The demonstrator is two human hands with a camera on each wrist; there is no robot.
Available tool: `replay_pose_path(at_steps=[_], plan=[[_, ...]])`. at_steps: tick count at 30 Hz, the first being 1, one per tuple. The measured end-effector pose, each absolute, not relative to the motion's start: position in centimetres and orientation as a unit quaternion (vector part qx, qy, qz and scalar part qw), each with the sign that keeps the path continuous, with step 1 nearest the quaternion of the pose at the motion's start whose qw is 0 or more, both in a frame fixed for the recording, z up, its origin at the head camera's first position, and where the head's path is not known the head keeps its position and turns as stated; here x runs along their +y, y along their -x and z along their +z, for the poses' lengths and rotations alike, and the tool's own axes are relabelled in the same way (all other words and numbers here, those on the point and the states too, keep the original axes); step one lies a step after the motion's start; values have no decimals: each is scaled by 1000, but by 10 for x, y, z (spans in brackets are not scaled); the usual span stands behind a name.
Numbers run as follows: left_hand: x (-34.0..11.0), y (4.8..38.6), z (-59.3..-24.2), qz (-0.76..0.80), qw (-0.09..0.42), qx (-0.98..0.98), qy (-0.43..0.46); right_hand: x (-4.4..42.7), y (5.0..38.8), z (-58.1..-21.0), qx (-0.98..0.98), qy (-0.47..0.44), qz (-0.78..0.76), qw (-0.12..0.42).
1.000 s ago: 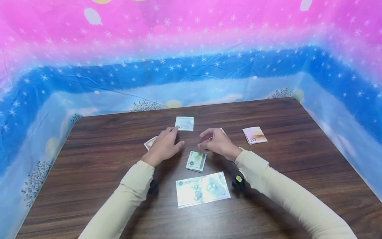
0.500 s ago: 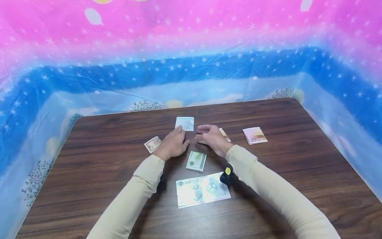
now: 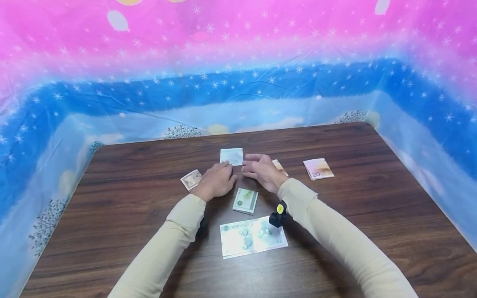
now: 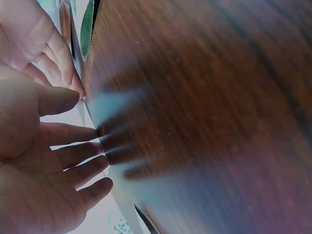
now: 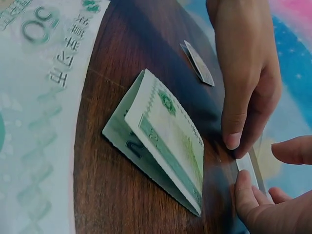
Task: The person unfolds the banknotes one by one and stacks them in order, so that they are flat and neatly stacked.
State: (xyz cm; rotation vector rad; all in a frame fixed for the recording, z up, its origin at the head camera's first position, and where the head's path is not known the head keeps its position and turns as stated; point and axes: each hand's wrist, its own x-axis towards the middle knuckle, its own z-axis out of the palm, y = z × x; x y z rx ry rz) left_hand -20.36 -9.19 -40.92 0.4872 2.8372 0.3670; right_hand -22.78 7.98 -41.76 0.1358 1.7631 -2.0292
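Observation:
At the back middle of the table in the head view lies a pale folded banknote. My left hand touches its near left edge with fingers fairly straight, palm down. Close to its right edge is my right hand, fingers bent loosely toward the note. In the right wrist view, fingertips of both hands meet the note's thin white edge; the left wrist view shows the left fingers straight, tips on the tabletop. Nearer me lies a folded green banknote, standing partly unfolded in the right wrist view.
A larger pale green banknote lies flat near the front. A folded brownish note is left of the left hand, another is partly behind the right hand, and a folded 20 note lies farther right. Patterned cloth surrounds the wooden table.
My left hand has moved right onto the pale note, and my right hand has moved left toward it. The note has slid slightly toward me in the last half second.

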Motion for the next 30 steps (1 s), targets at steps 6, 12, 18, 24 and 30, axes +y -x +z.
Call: replay_pose_path(at_steps=[6,12,18,24,30], plan=[[-92,200,-406,128,119,970,-171,80,227,-416,625,-57,-744,228],[-93,195,-405,141,109,967,-181,79,226,-414,602,-75,-762,225],[-92,188,-405,160,99,962,-198,79,223,-415,585,-76,-775,224],[-92,179,-406,184,97,954,-214,78,220,-418,589,-80,-773,220],[-92,170,-408,204,70,947,-239,76,218,-418,632,-80,-747,191]])
